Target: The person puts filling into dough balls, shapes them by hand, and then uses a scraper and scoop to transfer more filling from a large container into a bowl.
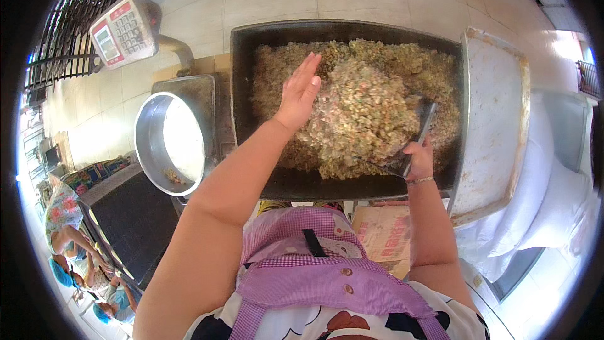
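A dark, rectangular tub (302, 184) in front of me contains a crumbly, moist, yellow-green and pinkish chopped mixture (277, 69). My right hand (420, 158) is wrapped round the edge or handle of a dark scoop (429, 119), on the right side of the tub. A large mound of the mixture (365, 104) lies on the scoop and hides most of it. My left hand (299, 96) is held flat with fingers stretched upward, along the mound's left side. It grips nothing; whether the palm touches the mixture I cannot tell.
Left of the tub, a round metal basin (143, 145) with a few crumbs stands on a scale platform (211, 97), near its keypad display (123, 33). A whitish tray (494, 132) adjoins the tub's right side, beside white sacks (547, 208). People in blue caps (104, 311) are at a dark table (135, 214).
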Motion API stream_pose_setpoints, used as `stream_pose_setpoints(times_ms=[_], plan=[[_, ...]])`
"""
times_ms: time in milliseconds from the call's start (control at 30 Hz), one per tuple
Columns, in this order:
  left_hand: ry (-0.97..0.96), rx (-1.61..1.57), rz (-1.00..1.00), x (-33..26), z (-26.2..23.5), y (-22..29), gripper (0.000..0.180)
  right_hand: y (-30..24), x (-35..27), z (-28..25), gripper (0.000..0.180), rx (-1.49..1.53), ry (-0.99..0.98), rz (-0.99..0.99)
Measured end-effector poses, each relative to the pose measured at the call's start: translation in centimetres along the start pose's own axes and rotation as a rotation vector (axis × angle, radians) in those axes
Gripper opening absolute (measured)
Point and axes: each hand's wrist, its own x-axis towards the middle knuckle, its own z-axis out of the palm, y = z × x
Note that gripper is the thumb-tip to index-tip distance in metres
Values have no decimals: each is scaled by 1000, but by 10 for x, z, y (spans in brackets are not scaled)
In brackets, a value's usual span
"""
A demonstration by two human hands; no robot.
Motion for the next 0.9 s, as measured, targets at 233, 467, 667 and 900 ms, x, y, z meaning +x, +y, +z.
stream_pose_setpoints(times_ms=[233, 467, 667, 900], plan=[[-80, -486, -101, -23, 23, 44, 52, 6, -31, 0, 62, 248, -163, -69], [-19, -501, -31, -35, 20, 61, 52, -2, -48, -12, 63, 195, -178, -121], [60, -645, -37, -49, 14, 80, 51, -19, -42, -28, 57, 123, -300, -131], [316, -550, 5, -68, 27, 64, 57, -56, -44, 14, 69, 191, -480, 8]])
